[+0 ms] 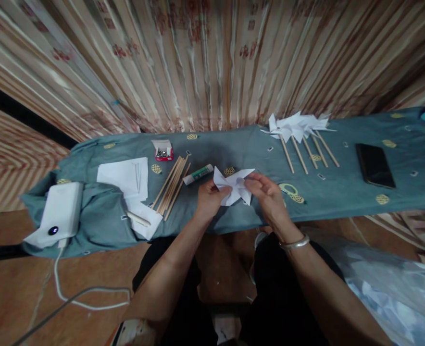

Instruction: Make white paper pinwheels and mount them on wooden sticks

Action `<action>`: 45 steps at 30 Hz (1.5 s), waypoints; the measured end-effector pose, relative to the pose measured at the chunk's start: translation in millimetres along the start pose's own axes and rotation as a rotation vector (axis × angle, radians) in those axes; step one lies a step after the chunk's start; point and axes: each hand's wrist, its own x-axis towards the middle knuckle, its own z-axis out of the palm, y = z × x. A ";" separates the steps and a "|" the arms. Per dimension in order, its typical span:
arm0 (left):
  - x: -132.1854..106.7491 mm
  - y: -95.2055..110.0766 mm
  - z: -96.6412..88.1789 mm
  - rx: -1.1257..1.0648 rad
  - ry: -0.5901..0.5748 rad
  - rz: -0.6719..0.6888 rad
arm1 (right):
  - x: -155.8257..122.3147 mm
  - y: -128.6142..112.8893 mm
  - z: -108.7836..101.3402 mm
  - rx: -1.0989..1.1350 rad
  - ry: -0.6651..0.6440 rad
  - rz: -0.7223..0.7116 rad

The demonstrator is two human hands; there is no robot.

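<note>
A white paper pinwheel [236,182] with folded, pointed blades is held between both hands over the cloth. My left hand [210,198] pinches its left side, thumb on top of the paper. On the opposite side, the fingers of my right hand [266,190] close on a blade. Just behind the left hand lies a green and white glue stick [198,174]. To its left is a loose bundle of wooden sticks [172,186]. Behind the bundle stands an open small red box [164,151] with shiny metal pieces in it.
Paper pinwheels on sticks [299,127] lie at the back right, near a black phone [374,165]. Scissors with pale green handles [288,189] rest beside the right hand. White paper sheets [122,175] and a white power bank [63,209] with a cable are left.
</note>
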 end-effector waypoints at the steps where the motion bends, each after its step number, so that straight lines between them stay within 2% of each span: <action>1: 0.9 1.6 -0.5 -0.013 0.028 0.005 | 3.5 -0.9 -0.9 0.006 0.041 -0.026; 3: 2.7 4.7 -1.6 -0.040 0.073 0.010 | 11.1 -1.1 -1.3 0.019 0.096 -0.065; 7: 5.8 11.1 -5.5 -0.112 0.100 0.020 | 22.5 4.4 6.6 0.025 0.124 -0.103; 13: 6.7 23.0 -21.5 -0.174 0.150 0.061 | 27.9 18.2 28.7 0.039 0.082 -0.040; 17: 6.4 37.8 -37.1 -0.246 0.169 0.064 | 30.8 24.6 49.1 0.087 0.055 -0.031; 20: 7.4 53.8 -54.5 -0.305 0.201 0.066 | 34.4 26.8 73.3 0.050 0.007 -0.030; 23: 8.8 70.9 -78.5 -0.354 0.288 0.084 | 43.9 24.0 105.6 -0.107 -0.134 -0.116; 25: 8.8 81.1 -96.0 -0.384 0.342 0.081 | 55.1 18.9 130.7 -0.325 -0.236 -0.296; 28: 7.4 92.3 -118.4 -0.370 0.424 0.129 | 76.4 10.8 169.8 -0.788 -0.336 -0.638; 31: 5.5 98.2 -131.1 -0.349 0.443 0.163 | 96.2 9.7 202.1 -1.140 -0.459 -0.821; 34: 4.5 100.1 -134.5 -0.367 0.432 0.194 | 108.9 14.8 221.2 -1.379 -0.500 -0.862; 36: 4.4 100.3 -134.0 -0.377 0.433 0.203 | 113.6 17.5 227.9 -1.467 -0.479 -0.885; 45: 1.6 102.2 -127.5 -0.389 0.438 0.181 | 120.0 9.2 248.7 -1.642 -0.461 -0.826</action>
